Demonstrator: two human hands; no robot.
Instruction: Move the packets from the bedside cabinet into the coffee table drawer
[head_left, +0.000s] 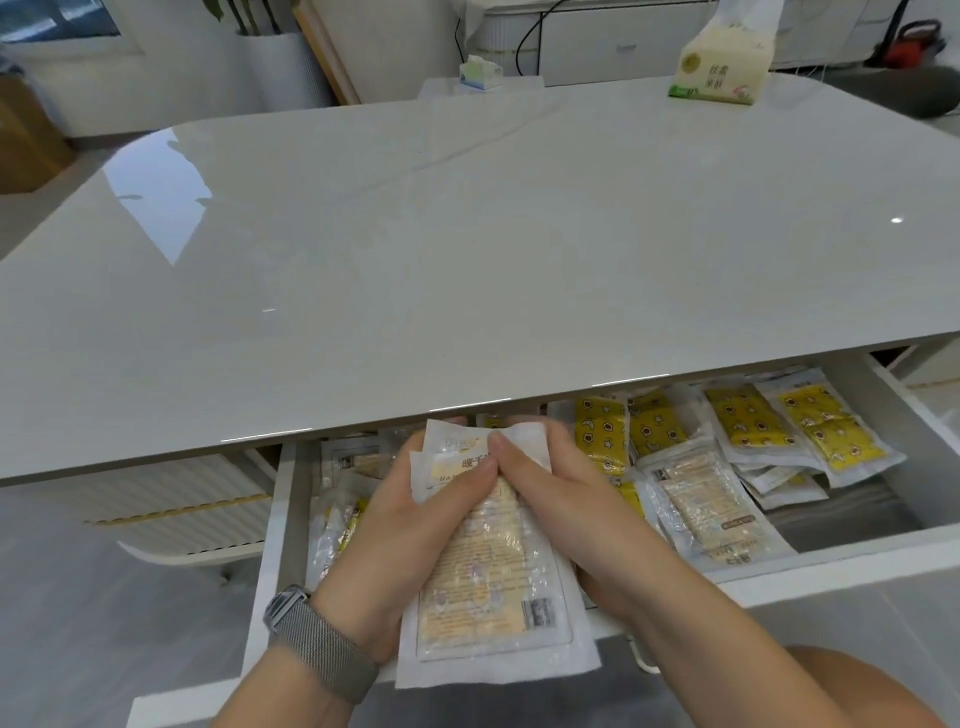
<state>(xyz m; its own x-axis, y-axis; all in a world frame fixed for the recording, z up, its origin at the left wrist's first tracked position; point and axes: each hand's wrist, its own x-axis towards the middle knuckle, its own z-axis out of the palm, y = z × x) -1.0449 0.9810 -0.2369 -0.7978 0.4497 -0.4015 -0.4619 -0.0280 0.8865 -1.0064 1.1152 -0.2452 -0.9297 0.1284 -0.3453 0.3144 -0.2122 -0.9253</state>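
A stack of white-edged packets (493, 582) with pale yellow printed fronts is held between both hands over the open coffee table drawer (831, 571). My left hand (400, 525), with a grey mesh watch band on its wrist, grips the stack's left side with the thumb on top. My right hand (566, 499) grips the right side, thumb pressed on the upper packet. Several packets lie in the drawer: yellow patterned ones (826, 431) at the back right, clear pale ones (711, 504) in the middle and some at the left (343, 519).
The glossy white coffee table top (467, 249) overhangs the back of the drawer. A tissue pack (722, 67) stands at its far right, a small tissue box (480, 73) beyond its far edge. A white ribbed cabinet (182, 499) sits left of the drawer.
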